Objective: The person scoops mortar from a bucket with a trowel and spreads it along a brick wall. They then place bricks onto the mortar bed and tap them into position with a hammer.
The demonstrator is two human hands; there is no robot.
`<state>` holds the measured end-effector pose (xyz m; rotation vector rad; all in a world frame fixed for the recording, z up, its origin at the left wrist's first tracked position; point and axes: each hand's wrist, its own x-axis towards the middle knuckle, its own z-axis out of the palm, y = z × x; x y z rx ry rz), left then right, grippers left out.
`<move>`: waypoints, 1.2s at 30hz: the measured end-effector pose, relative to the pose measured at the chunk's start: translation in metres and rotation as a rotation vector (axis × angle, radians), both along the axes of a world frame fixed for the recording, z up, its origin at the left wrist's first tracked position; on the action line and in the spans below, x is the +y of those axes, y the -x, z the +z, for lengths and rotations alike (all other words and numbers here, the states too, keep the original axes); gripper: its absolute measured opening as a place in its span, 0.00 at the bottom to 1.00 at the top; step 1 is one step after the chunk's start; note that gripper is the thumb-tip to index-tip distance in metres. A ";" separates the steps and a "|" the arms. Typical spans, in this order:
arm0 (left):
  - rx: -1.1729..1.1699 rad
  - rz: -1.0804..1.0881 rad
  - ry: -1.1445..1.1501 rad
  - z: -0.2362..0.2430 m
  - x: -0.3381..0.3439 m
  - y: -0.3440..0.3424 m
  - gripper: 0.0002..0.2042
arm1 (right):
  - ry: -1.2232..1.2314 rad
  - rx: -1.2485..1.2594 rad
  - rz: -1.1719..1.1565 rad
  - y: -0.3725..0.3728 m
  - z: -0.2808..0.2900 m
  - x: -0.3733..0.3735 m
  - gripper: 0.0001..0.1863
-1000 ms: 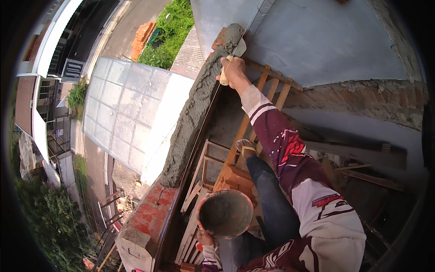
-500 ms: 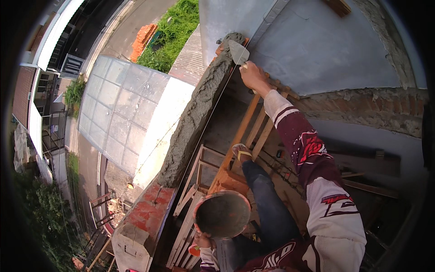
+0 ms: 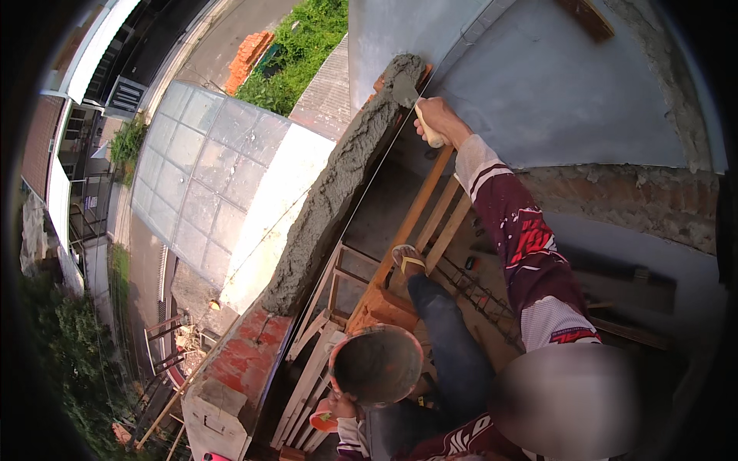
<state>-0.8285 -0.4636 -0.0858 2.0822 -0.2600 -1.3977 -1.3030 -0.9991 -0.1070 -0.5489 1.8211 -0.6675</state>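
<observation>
At the far left, a dark green tree [image 3: 73, 361] and buildings [image 3: 75, 142] are seen well below, along a grey road [image 3: 254, 19]. Beside them a roof of large translucent grey panels [image 3: 196, 169] is spread out, bordered on its right by a bright white surface [image 3: 273, 207]. Farther up, a stack of orange bricks [image 3: 247, 60] is set next to green plants [image 3: 304, 50]. Through the middle, a long, narrow brick wall [image 3: 247, 357] is seen running at a slant; its lower stretch is left bare and red, while the rest of its top is covered by a thick, rough bed of grey mortar [image 3: 327, 188]. Right of the bare stretch, a round orange bucket [image 3: 416, 376] with grey mortar inside is gripped by the left hand [image 3: 341, 405], whose fingers are closed on its near side; a small orange container [image 3: 323, 419] is seen just beside. Beyond the bucket, reddish bricks [image 3: 380, 309] are piled near a foot in a yellow-strapped sandal [image 3: 409, 260]. At the wall's upper end, a pale wooden-handled trowel [image 3: 428, 132] is held by the right hand [image 3: 440, 123], its fingers wrapped round the handle; the trowel's grey blade [image 3: 404, 94] is laid at the mortar's edge. Below that hand, 3 wooden beams [image 3: 415, 211] are slanted over the dim floor [image 3: 470, 296]. The right side is filled by a smooth blue-grey wall [image 3: 553, 92], edged by a rough brick ledge [image 3: 630, 196].
</observation>
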 end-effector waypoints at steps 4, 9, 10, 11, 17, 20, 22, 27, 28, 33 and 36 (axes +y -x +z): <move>-0.005 -0.035 0.013 -0.001 -0.001 0.004 0.10 | 0.017 -0.068 -0.001 -0.017 0.002 0.010 0.20; -0.174 -0.257 -0.051 -0.009 0.006 -0.002 0.12 | -0.018 -0.049 0.080 -0.026 0.006 0.013 0.20; -0.110 -0.194 0.012 -0.009 0.007 -0.003 0.13 | -0.034 -0.043 0.094 -0.029 0.009 0.017 0.20; -0.070 -0.076 -0.006 -0.010 0.007 -0.003 0.12 | -0.055 -0.031 0.099 -0.032 0.012 0.021 0.20; 0.085 0.066 0.054 0.003 -0.001 -0.006 0.11 | 0.191 0.858 0.835 -0.050 0.033 0.076 0.18; 0.121 0.185 0.061 0.010 -0.005 -0.008 0.12 | 0.249 0.995 0.942 -0.040 0.031 0.082 0.16; 0.113 0.209 0.030 0.012 -0.005 -0.008 0.12 | 0.217 1.084 0.928 -0.023 0.025 0.067 0.15; -0.087 0.097 0.010 0.009 0.007 -0.009 0.10 | 0.197 1.141 0.912 0.015 0.022 0.039 0.16; -0.076 0.114 -0.026 0.008 0.010 -0.010 0.10 | 0.230 1.173 0.881 0.017 0.022 0.035 0.16; -0.014 0.149 0.045 -0.004 0.013 -0.004 0.10 | 0.360 1.357 0.851 0.004 0.012 -0.002 0.18; -0.064 0.062 -0.025 -0.005 0.017 0.002 0.11 | 0.429 1.249 0.868 -0.012 -0.004 -0.035 0.19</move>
